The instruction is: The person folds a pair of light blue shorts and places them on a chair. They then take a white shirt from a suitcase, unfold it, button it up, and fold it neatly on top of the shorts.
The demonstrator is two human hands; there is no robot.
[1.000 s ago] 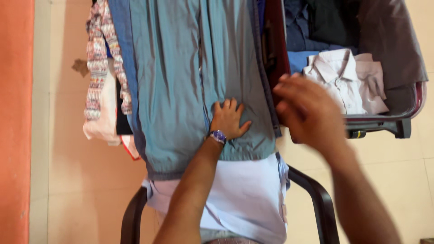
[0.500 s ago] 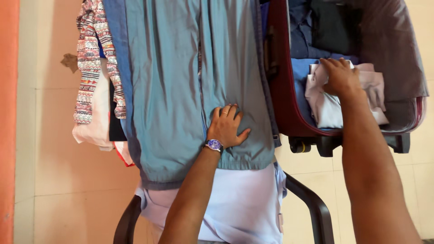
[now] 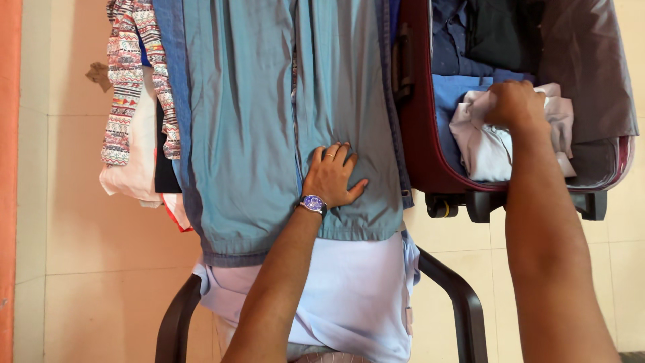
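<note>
Nearest the camera, a pale lilac garment [image 3: 349, 296] hangs over the front of a dark chair [image 3: 457, 302], and above it a blue-grey garment [image 3: 269, 134] lies spread long and flat. The left hand [image 3: 330, 176], wearing a wristwatch [image 3: 313, 204], rests open and palm-down on the lower part of this blue-grey cloth, fingers splayed, gripping nothing; kept flat like that, it should stop the layers sliding off the chair while the other arm works. To the left a patterned garment [image 3: 127, 87] and other clothes hang at the pile's edge. Farther off, on the right, an open maroon suitcase [image 3: 420, 134] sits on the tiled floor [image 3: 101, 269] beside the chair. The right hand [image 3: 516, 104] is clenched on a bunched pale shirt [image 3: 484, 144] that lies inside the suitcase on top of blue and dark clothes. A full fistful of cloth, lifted straight up clear of the suitcase wall, would likely keep the shirt from snagging or dragging the clothes beneath it.
</note>
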